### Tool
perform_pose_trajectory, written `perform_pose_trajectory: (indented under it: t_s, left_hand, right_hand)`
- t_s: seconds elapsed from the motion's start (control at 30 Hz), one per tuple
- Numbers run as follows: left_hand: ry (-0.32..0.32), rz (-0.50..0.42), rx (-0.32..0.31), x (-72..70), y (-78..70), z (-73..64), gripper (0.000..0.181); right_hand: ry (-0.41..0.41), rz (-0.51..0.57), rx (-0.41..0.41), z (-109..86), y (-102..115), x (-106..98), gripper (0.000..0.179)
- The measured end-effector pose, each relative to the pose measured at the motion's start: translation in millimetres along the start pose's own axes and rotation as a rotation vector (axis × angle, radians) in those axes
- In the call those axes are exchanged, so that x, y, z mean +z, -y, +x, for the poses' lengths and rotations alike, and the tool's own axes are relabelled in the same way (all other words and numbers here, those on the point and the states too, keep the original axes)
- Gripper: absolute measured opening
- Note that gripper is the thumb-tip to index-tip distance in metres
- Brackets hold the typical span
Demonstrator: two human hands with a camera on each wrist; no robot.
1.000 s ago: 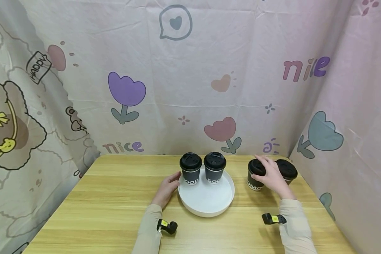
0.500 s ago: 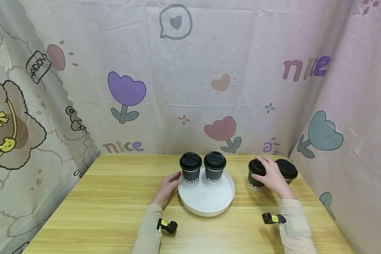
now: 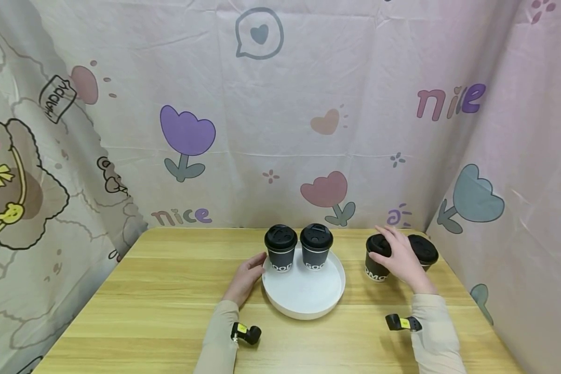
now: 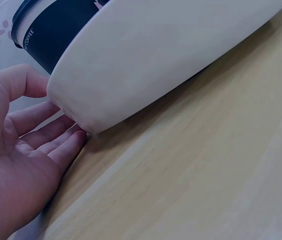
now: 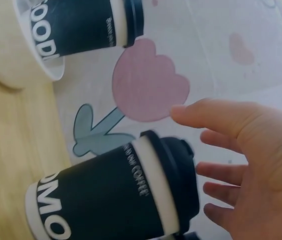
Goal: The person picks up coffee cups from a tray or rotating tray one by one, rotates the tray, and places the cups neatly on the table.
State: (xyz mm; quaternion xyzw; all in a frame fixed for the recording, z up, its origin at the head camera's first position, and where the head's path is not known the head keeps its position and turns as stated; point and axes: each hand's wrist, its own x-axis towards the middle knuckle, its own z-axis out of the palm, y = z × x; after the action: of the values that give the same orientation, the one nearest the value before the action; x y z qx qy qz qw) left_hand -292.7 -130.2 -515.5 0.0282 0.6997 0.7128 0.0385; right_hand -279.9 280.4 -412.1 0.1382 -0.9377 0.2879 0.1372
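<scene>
A round white tray (image 3: 304, 298) carries two dark paper coffee cups with black lids, a left one (image 3: 281, 254) and a right one (image 3: 316, 252). My left hand (image 3: 245, 280) is at the tray's left side; in the left wrist view its relaxed fingertips (image 4: 73, 142) touch the outer wall (image 4: 146, 60). On the right, my right hand (image 3: 402, 259) hovers around the lid of a third cup (image 3: 375, 266). The right wrist view shows gaps between its loosely spread fingers (image 5: 223, 172) and that upright cup's lid (image 5: 181, 175). A fourth cup (image 3: 423, 249) is partly hidden behind this hand.
The wooden table (image 3: 145, 296) meets a patterned curtain (image 3: 262, 114) at its back edge. More curtain hangs along both sides. A small black camera is strapped on each sleeve, one left (image 3: 246, 333) and one right (image 3: 402, 322).
My right hand has risen slightly and its fingers have loosened from the third cup, which stands almost where it was. The left hand and tray have not moved.
</scene>
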Motion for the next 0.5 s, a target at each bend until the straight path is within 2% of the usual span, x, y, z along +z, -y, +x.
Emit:
perform_pose_trajectory:
  t_s: [0.13, 0.3, 0.4, 0.5]
  left_hand:
    - [-0.001, 0.003, 0.004, -0.2, 0.6, 0.9, 0.071]
    - [-0.017, -0.030, -0.025, 0.6, 0.2, 2.1, 0.069]
    - [-0.019, -0.032, -0.025, 0.7, 0.2, 2.3, 0.069]
    - [-0.017, -0.034, -0.025, 0.7, 0.8, 2.5, 0.071]
  right_hand:
    - [-0.053, 0.028, -0.028, -0.3, 9.0, -2.8, 0.074]
    - [-0.184, 0.109, -0.071, 1.3, 23.6, 1.4, 0.069]
    - [-0.254, 0.217, -0.073, 3.0, 34.2, 10.7, 0.065]
    - [-0.270, 0.367, -0.052, 5.5, 44.0, 23.2, 0.062]
